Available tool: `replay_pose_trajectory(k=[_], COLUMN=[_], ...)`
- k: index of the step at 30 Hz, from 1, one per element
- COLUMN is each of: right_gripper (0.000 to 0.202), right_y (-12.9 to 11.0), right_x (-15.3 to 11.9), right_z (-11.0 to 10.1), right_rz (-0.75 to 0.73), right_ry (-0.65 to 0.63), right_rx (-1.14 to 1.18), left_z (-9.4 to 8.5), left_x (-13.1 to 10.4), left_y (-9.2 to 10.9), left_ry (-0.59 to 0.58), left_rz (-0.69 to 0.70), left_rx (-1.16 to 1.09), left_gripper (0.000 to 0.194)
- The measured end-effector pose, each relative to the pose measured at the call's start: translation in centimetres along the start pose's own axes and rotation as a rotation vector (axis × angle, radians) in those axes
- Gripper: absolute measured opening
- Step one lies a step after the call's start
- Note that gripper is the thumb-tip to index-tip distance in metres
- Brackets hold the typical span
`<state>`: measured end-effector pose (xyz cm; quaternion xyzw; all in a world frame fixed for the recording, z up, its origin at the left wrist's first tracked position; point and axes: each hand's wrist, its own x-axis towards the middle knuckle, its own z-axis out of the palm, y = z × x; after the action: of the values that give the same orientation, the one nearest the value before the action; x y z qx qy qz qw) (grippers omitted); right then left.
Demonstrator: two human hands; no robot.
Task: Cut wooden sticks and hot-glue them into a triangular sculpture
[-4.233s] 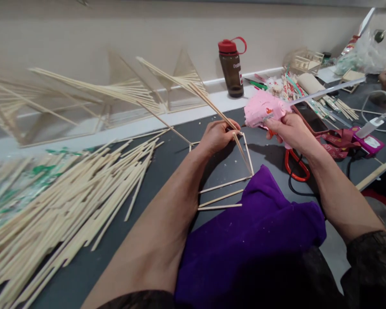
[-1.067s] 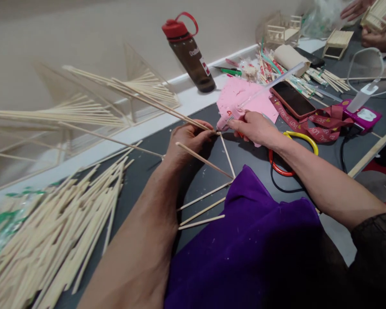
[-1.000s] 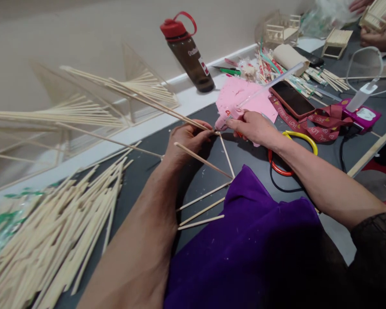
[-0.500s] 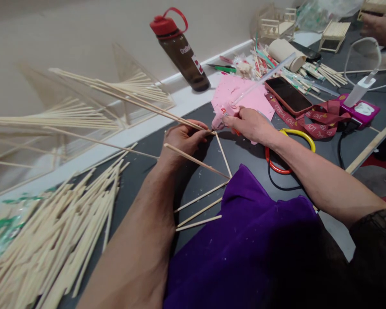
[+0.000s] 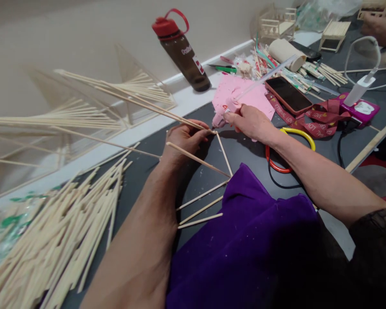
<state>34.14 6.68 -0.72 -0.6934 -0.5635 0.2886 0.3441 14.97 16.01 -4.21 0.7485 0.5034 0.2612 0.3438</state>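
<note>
My left hand (image 5: 185,139) pinches the end of thin wooden sticks (image 5: 154,106) that slant up to the left. They belong to a frame of sticks, with a thinner upright stick (image 5: 224,152) running down from the pinched corner. A pink glue gun (image 5: 224,113), with a clear glue stick out of its back, is in my right hand (image 5: 252,122), fingers wrapped round it. Its nozzle is right beside the corner at my left fingertips; contact cannot be made out. Purple cloth (image 5: 244,240) covers the near part of the frame.
Many loose sticks (image 5: 73,219) lie at left. A bottle (image 5: 185,53) stands by the wall. Pink paper (image 5: 260,101), a phone (image 5: 288,95), yellow-red scissor handles (image 5: 297,133), and a purple power adapter (image 5: 357,111) lie right. Another person's hand (image 5: 378,30) shows top right.
Both hands stay almost in place. The glue gun and right hand have shifted very slightly; the view has moved a little too.
</note>
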Motion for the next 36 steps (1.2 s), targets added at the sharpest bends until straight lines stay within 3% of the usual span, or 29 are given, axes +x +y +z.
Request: replay_pose_trajectory(k=[22, 36], right_gripper=[0.039, 0.036], right_y=[-0.3, 0.6], right_x=[0.1, 0.1], right_z=[0.5, 0.5], right_rz=[-0.028, -0.017], right_ry=[0.037, 0.001], right_rx=[-0.189, -0.003], left_z=[0.1, 0.1], left_x=[0.1, -0.2], left_y=[-0.2, 0.0], left_ry=[0.005, 0.025], left_rz=[0.002, 0.025], left_rx=[-0.002, -0.021], left_gripper=[0.022, 0.02])
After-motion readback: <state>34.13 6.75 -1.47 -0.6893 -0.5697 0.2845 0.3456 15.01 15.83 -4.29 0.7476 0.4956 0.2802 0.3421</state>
